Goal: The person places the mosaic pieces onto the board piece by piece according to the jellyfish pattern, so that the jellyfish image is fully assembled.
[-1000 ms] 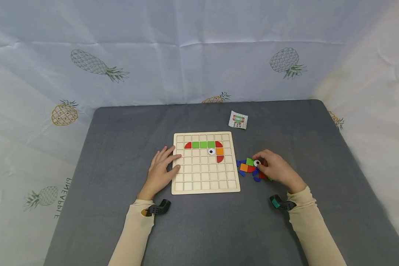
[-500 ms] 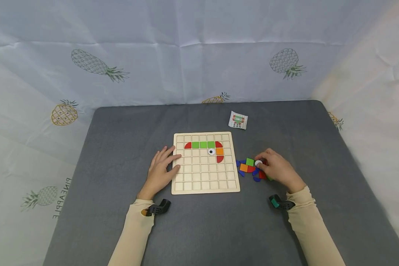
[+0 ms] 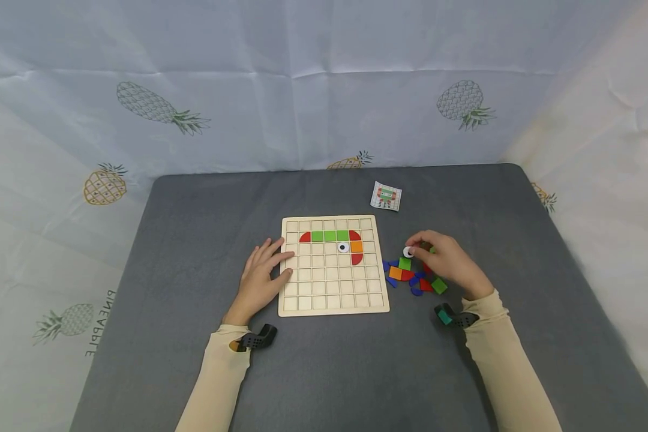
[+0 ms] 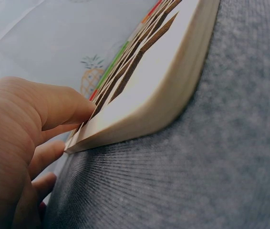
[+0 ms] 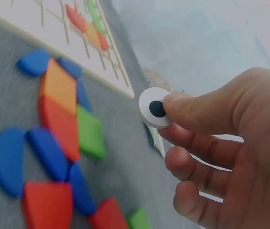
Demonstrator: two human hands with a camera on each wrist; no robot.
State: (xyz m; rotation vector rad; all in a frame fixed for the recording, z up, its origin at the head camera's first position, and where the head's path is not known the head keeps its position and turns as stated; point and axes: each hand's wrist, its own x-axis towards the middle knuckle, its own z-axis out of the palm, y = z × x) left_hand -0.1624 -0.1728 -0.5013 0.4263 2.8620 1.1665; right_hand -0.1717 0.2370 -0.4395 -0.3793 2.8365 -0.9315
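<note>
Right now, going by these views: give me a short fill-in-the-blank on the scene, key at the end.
1. The right hand pinches a white disc that is ____ at its centre.
2. The left hand touches the ____ side of the wooden grid board.
3. The board's three square tiles in a row are ____.

Missing: black; left; green

Your board [image 3: 332, 288] is pale, smooth wood, its edge bare and matt. The eye disc [image 5: 151, 107] and loose pieces [image 5: 59, 129] look smooth and painted. Your tabletop [image 3: 345, 372] shows matt, woven grey cloth; the card [image 3: 386, 196] looks like thin paper, the backdrop [image 3: 281, 36] creased cloth, your sleeves [image 3: 213, 378] soft fabric, your wrist mounts [image 3: 258, 338] black plastic.
</note>
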